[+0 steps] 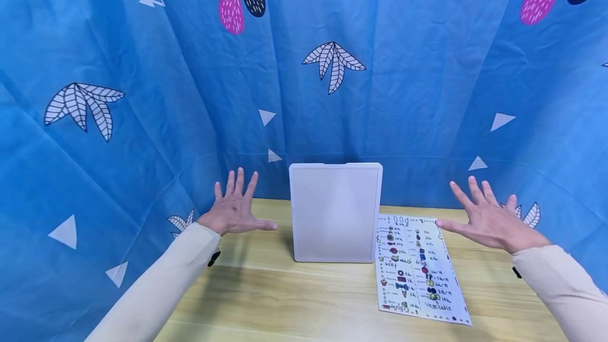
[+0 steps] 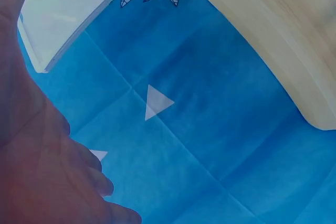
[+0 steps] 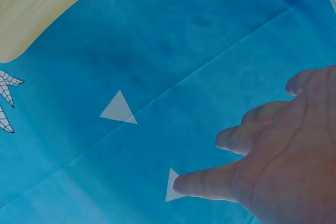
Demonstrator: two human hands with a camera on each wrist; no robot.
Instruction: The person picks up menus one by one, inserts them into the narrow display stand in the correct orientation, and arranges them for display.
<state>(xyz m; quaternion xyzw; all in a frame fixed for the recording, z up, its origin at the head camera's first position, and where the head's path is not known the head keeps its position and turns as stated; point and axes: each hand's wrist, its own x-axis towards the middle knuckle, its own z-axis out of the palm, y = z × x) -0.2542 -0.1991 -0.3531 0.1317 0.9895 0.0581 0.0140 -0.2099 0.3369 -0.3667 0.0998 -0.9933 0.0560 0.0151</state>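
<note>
Where the desk (image 1: 285, 300) ends on its far side, a blue cloth (image 1: 418, 94) hangs in soft folds and carries on round to the left and right, printed with pale triangles, black-and-white leaves and a few pink and black petal shapes near the top. The desk has a light wood grain, and both wrist views show a rounded corner of it.

At the middle of the far part of the desk, a white panel (image 1: 334, 212) with a raised rim stands upright or nearly so. Just right of it lies a white sheet (image 1: 413, 257) with handwritten words, such as "drink" and "vegetable", and small coloured drawings set in columns.

Left of the panel, the left hand (image 1: 234, 211) is spread wide, fingers pointing to the far side and thumb stretched toward the panel, with a gap between them. On the right, the right hand (image 1: 489, 218) is spread just as widely; its thumb tip overlaps the sheet's far right corner in the head view, though I cannot tell whether it touches. Both arms wear pale sleeves (image 1: 166, 278), and something dark (image 1: 214, 258) shows under each wrist.
</note>
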